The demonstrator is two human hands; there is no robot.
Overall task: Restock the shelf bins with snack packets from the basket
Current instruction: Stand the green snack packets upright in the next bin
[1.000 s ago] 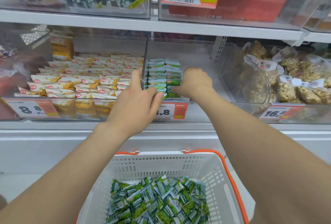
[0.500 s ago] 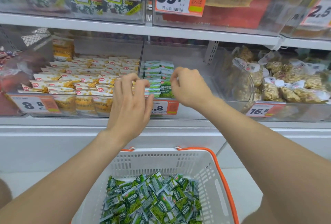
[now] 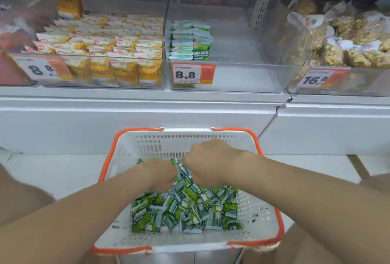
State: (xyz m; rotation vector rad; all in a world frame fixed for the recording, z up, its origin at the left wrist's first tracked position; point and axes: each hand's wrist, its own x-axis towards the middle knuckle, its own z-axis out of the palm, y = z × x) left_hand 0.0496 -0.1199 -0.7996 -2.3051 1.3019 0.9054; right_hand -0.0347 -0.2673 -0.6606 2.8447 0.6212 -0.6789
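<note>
A white basket with an orange rim [image 3: 147,143] stands below the shelf, holding a heap of green snack packets [image 3: 185,211]. Both my hands are down in it at the far side of the heap. My left hand [image 3: 161,174] is curled knuckles-up into the packets. My right hand [image 3: 207,161] is curled beside it, and several packets are bunched between the two hands. The fingertips are hidden in the heap. On the shelf above, the clear middle bin [image 3: 242,78] holds two short rows of the same green packets [image 3: 190,42] at its left side.
The left bin [image 3: 101,78] is packed with yellow-and-white packets. The right bin [image 3: 348,53] holds bags of pale brown snacks. Orange price tags, including one reading 8.8 [image 3: 193,73], hang on the bin fronts. A white cabinet front [image 3: 126,120] runs below the shelf.
Both hands have left the middle bin and come down into the basket, where they now curl into the green packets. The view has tilted downward.
</note>
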